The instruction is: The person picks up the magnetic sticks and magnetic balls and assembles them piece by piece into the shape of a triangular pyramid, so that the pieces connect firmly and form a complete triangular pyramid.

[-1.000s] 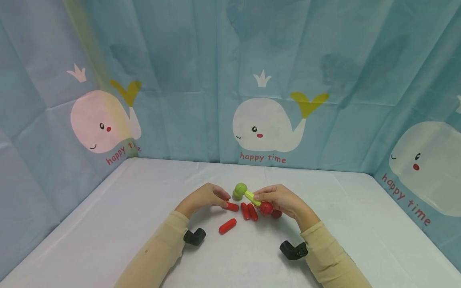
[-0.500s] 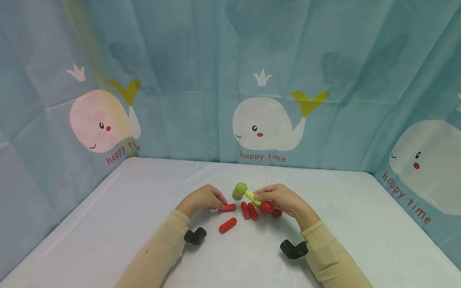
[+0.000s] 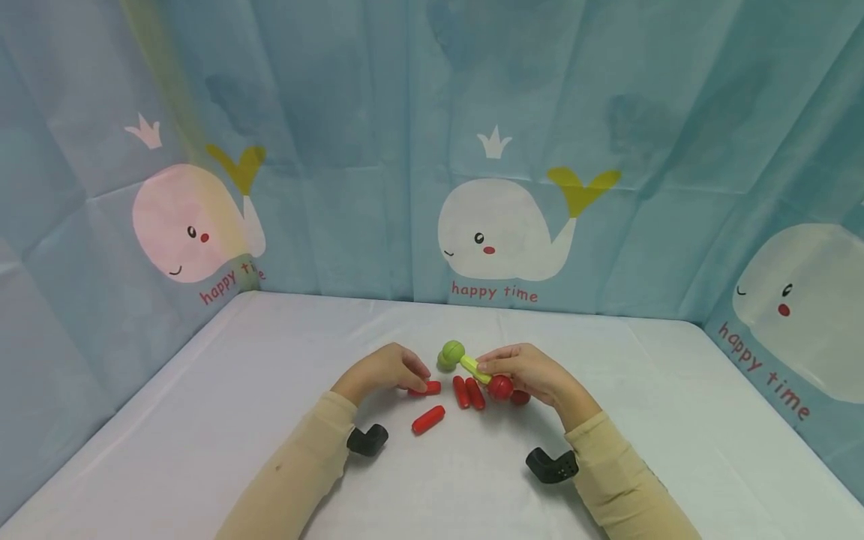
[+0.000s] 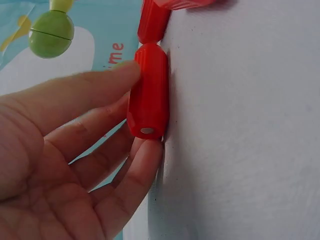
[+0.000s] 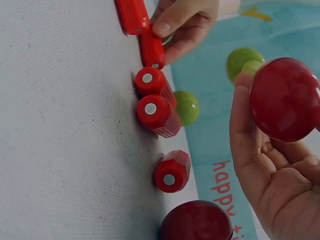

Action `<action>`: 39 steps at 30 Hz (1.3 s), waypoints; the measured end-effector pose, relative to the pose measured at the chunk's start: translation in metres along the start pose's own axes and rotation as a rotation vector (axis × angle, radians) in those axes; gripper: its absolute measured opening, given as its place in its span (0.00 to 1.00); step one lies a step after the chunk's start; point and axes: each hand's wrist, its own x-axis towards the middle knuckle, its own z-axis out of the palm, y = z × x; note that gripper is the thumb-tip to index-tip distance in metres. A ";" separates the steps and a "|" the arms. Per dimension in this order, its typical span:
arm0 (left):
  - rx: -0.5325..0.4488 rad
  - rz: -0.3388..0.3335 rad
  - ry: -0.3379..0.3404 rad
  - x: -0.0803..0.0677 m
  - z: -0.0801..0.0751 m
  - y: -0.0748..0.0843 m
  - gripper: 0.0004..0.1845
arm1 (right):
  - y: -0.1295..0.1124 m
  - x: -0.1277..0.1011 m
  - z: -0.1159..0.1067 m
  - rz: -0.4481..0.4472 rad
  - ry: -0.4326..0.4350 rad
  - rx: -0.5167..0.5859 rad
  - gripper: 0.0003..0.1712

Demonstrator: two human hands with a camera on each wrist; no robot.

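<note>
Nearest you, one red stick [image 3: 428, 420] lies alone on the white table [image 3: 236, 390]. Your left hand [image 3: 381, 369] pinches another red stick [image 3: 425, 388] lying flat, its long side pointing left to right. Your right hand [image 3: 533, 373] holds a toy rod [image 3: 475, 369] above the table: its red ball [image 3: 500, 387] points at you, its green ball [image 3: 452, 352] points away and left.

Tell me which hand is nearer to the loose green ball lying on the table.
Right, narrowly. The green ball lies between the hands. The right hand holds a stick assembly whose own green end sits right over it; the left hand pinches a red stick just to its left.
</note>
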 end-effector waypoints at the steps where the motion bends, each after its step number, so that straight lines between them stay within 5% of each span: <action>1: 0.004 -0.003 -0.002 -0.001 0.000 0.001 0.08 | 0.000 0.000 0.000 -0.002 -0.002 0.000 0.22; 21: 0.066 -0.002 -0.017 -0.001 0.001 0.000 0.06 | 0.001 0.000 -0.002 -0.009 -0.018 0.028 0.22; 39: -0.132 -0.016 0.053 -0.003 -0.014 0.004 0.12 | 0.001 -0.001 -0.006 -0.005 0.050 0.033 0.23</action>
